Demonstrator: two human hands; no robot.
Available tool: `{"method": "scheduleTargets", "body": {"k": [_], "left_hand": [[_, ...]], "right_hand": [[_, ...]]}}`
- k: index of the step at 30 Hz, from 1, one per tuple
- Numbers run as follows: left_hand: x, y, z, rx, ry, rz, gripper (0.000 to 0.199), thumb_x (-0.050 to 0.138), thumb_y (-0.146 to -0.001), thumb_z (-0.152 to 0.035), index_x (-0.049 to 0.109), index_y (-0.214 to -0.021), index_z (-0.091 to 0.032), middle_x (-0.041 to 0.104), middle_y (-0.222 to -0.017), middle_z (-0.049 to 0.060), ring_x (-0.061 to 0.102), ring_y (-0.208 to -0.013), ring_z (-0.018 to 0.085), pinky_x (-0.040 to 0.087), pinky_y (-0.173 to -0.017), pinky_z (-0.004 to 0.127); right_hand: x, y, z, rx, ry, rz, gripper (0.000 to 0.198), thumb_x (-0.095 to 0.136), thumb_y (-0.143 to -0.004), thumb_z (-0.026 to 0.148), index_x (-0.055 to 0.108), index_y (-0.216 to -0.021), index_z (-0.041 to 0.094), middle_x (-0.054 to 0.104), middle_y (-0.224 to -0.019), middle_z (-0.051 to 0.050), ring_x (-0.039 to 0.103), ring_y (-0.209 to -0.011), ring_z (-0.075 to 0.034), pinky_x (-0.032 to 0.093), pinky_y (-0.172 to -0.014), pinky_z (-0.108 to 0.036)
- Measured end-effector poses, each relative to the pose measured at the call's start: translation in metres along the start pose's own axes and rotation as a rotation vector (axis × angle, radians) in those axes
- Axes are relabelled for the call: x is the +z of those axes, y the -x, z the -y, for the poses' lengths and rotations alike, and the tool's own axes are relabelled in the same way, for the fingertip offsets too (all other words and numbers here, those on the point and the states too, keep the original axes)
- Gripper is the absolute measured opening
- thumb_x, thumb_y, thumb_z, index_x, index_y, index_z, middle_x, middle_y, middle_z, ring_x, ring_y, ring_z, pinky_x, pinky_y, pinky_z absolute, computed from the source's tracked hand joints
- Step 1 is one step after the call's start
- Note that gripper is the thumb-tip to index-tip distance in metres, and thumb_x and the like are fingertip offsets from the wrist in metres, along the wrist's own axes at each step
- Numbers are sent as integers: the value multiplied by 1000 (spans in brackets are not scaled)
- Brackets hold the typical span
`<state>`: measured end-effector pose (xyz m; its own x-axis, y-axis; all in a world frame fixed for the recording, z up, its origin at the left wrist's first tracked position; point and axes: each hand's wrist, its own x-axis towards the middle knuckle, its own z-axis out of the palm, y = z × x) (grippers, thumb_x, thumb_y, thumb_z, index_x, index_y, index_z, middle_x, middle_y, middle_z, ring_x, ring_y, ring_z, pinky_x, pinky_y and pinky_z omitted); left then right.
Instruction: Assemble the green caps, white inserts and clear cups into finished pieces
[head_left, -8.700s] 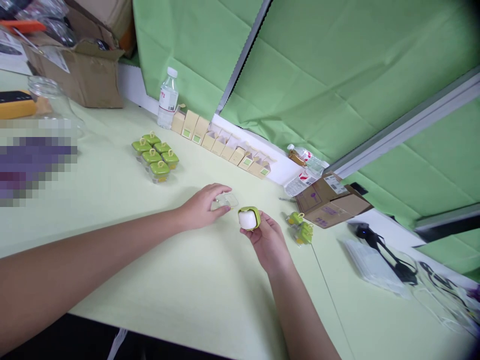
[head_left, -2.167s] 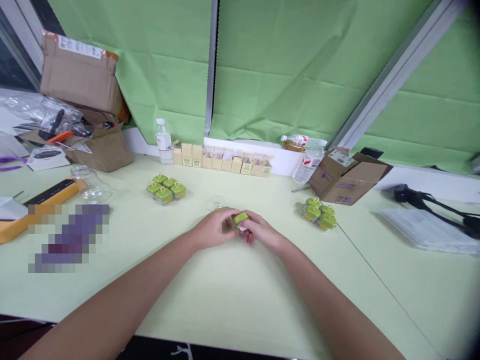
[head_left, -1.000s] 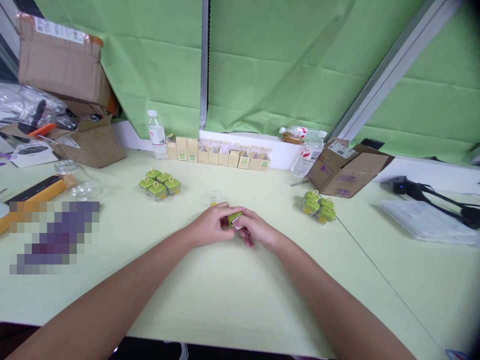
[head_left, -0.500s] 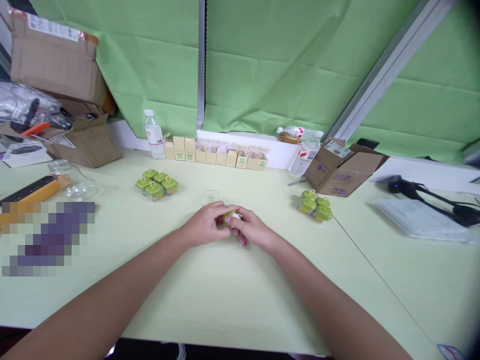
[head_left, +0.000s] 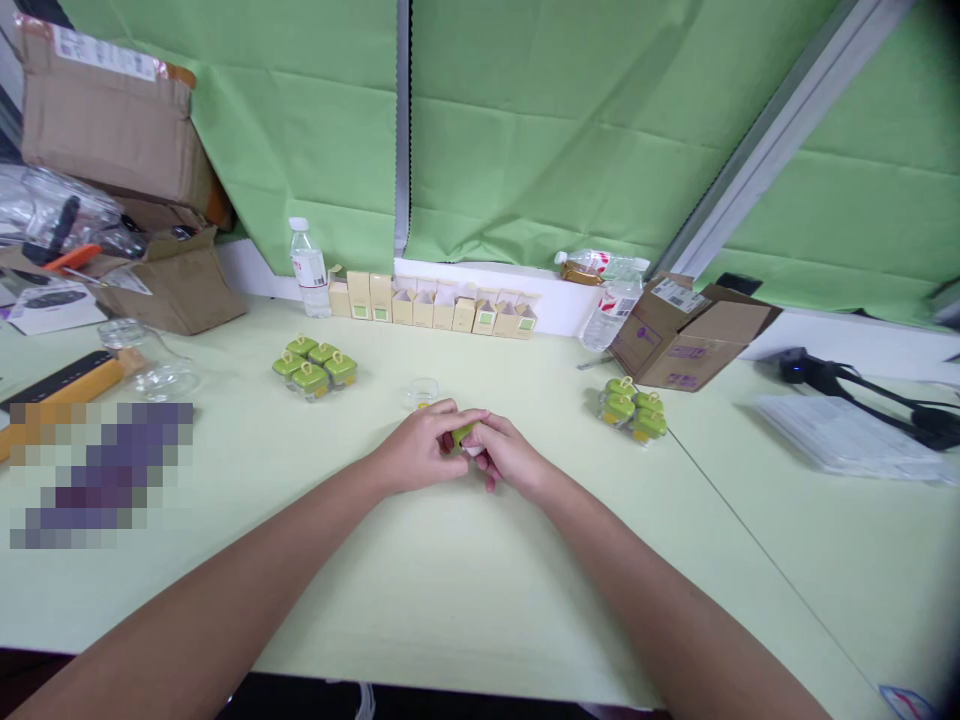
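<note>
Over the middle of the table, my left hand (head_left: 421, 447) and my right hand (head_left: 506, 452) meet around a small green lid (head_left: 463, 435). Both hands have their fingers closed on its edges. Something whitish shows under my right thumb, too small to make out. Just beyond my left hand stands a small clear container (head_left: 422, 390) with a bit of yellow at its base, partly hidden by the fingers. Small clear containers with green lids and looped tops form one group (head_left: 313, 368) to the left and another group (head_left: 632, 410) to the right.
Several small cream boxes (head_left: 442, 308) line the wall, some with open tops. Water bottles stand left (head_left: 309, 270) and right (head_left: 611, 312). An open cardboard box (head_left: 675, 335), a clear plastic case (head_left: 840, 435) and a black strapped device (head_left: 862, 385) sit right. Left lies a power strip (head_left: 67, 390).
The green lid has turned and tilted slightly between my fingers. My hands stay in nearly the same place, and the things around them have not moved.
</note>
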<state>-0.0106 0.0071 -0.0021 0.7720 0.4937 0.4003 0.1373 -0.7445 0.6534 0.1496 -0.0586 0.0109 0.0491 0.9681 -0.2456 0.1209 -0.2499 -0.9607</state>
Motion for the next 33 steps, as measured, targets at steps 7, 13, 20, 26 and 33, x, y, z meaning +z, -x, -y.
{"method": "scheduleTargets", "body": {"k": [7, 13, 20, 26, 33], "left_hand": [[-2, 1, 2, 3, 9, 19, 66, 61, -72, -11, 56, -135, -33, 53, -88, 0, 56, -75, 13, 45, -67, 25], [-5, -1, -1, 3, 32, -3, 52, 65, -77, -18, 60, -128, -28, 59, -88, 1, 55, -78, 15, 45, -70, 27], [-11, -1, -5, -118, 141, 22, 30, 66, -82, -32, 58, -109, -23, 58, -83, -2, 53, -70, 13, 43, -63, 24], [-12, -2, 8, -185, 137, -65, 34, 65, -83, -35, 52, -112, -24, 57, -80, -3, 54, -67, 12, 43, -60, 24], [-7, -1, 13, -202, 158, -180, 44, 63, -86, -39, 40, -120, -25, 61, -95, 1, 58, -69, 12, 46, -62, 25]], "right_hand": [[-3, 3, 2, -38, 34, 32, 15, 53, -68, 23, 63, -79, 21, 38, -51, 6, 35, -45, -10, 42, -35, -21], [-5, 4, 1, -63, 25, 39, 32, 52, -71, 26, 63, -101, 22, 36, -51, 8, 33, -42, -10, 45, -37, -22], [-5, 5, 4, -84, -31, 25, 42, 52, -67, 26, 62, -107, 20, 47, -56, 8, 33, -39, -8, 46, -37, -24], [-10, 1, 1, -121, -35, -103, 41, 52, -70, 30, 62, -110, 20, 37, -49, 10, 34, -41, -11, 48, -42, -27], [-16, -2, -10, -369, 562, -465, 20, 62, -74, 34, 64, -92, 23, 52, -66, 4, 47, -59, -13, 37, -56, -25]]}}
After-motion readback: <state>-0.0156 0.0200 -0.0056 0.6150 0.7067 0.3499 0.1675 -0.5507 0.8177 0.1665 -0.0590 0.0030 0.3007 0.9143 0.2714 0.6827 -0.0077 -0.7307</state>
